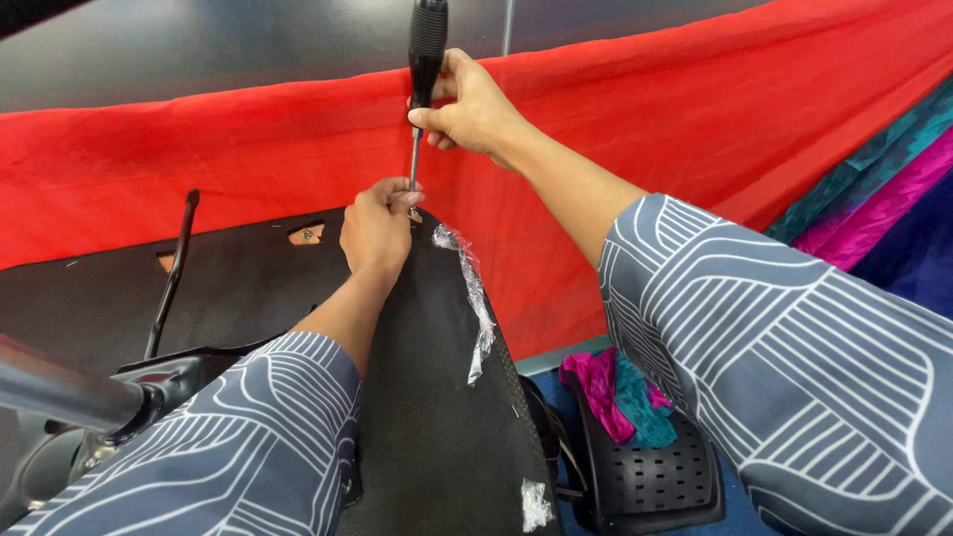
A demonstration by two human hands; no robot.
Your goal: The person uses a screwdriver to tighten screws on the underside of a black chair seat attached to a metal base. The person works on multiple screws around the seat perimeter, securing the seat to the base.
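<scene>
Fingers [452, 94] of your right hand [475, 107] are gripping the screwdriver [427, 60] upright at upper centre.
Your left hand [377, 226] is pinching the screw [413, 212] at its tip on the black chair panel [427, 397]; keep the shaft vertical while turning.

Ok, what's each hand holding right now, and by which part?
The right hand grips the screwdriver by the lower end of its black handle. The left hand pinches around the tip of the shaft at the black panel; what its fingers hold is hidden.
</scene>
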